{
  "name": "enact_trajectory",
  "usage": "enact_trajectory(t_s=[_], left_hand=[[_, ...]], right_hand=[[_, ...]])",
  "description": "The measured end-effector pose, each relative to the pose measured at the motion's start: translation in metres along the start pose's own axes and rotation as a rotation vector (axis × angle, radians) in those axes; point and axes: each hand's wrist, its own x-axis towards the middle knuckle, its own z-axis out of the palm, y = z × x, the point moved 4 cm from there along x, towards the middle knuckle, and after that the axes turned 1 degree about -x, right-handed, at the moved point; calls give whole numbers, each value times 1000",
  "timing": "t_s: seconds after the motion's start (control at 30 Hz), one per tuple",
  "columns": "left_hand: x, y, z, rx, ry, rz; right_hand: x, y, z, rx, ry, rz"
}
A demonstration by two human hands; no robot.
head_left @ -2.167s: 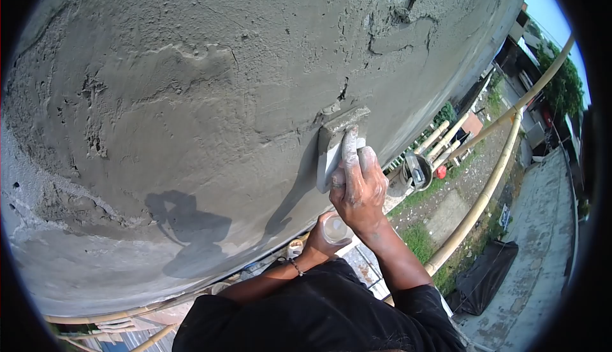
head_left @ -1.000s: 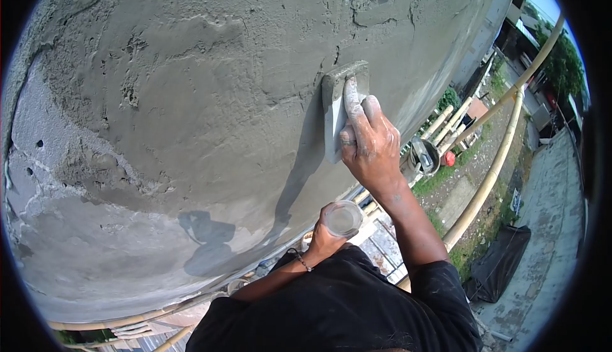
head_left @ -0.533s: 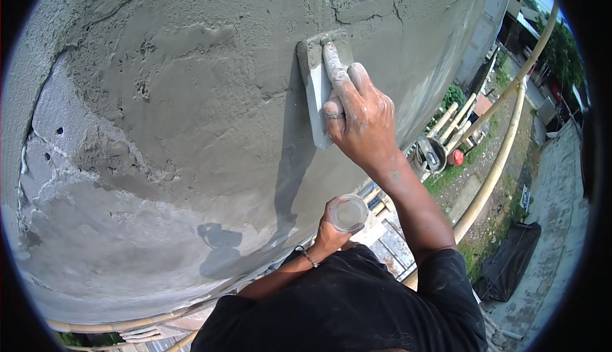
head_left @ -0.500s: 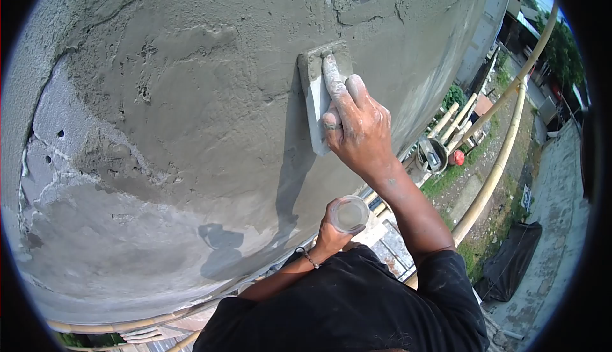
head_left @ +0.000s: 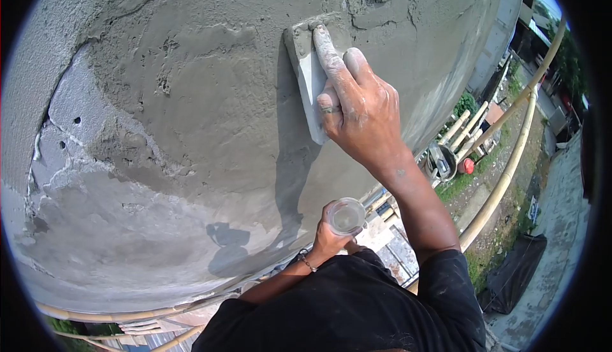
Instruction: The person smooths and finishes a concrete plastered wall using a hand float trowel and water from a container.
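My right hand is closed around a plastering float, its index finger stretched along the tool's back to the upper end. The float's face lies against the wet grey plaster of a wall, and wet mortar coats its upper edge. White residue covers the fingers. Lower down, close to my body, my left hand grips a clear plastic cup. Cloudy liquid seems to be inside the cup. A bracelet circles the left wrist.
Bare, pitted pale wall shows at the left, bounded by a crack. Rough broken plaster lies above the float. Bamboo poles run along the right side. Far below are a bucket with tools and a red container.
My right hand has slid the float up and to the left across the plaster. The left hand still holds the cup, nearly unmoved. The view has shifted slightly.
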Motion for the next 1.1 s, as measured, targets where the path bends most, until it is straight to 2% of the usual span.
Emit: enact_trajectory(t_s=[0.1,0.27,0.33,0.4,0.5,0.57,0.67,0.83,0.93,1.0,1.1], left_hand=[[-4,-2,-1,-37,34,-12],[-15,7,-10,52,24,24],[-22,-2,-12,-67,4,-59],[-27,2,-16,-37,13,-72],[-36,-1,-21,41,85,-30],[-40,-1,-27,21,124,-41],[-44,7,-33,13,144,-44],[-50,10,-50,50,169,-33],[-52,13,-58,24,141,-35],[-54,12,-63,60,146,-4],[-62,6,-62,-23,108,-85]], right_hand=[[-23,4,33,-65,-62,-23],[-90,18,35,-54,-229,6],[-98,22,31,-49,-261,-1],[-79,19,8,-7,-65,48],[-24,4,1,20,202,-73],[11,-4,21,-8,278,-183],[47,-12,31,-16,387,-220],[-52,1,74,108,235,-220],[-76,7,83,81,195,-256],[-31,-4,71,38,301,-246],[37,-26,43,-58,367,-283]])
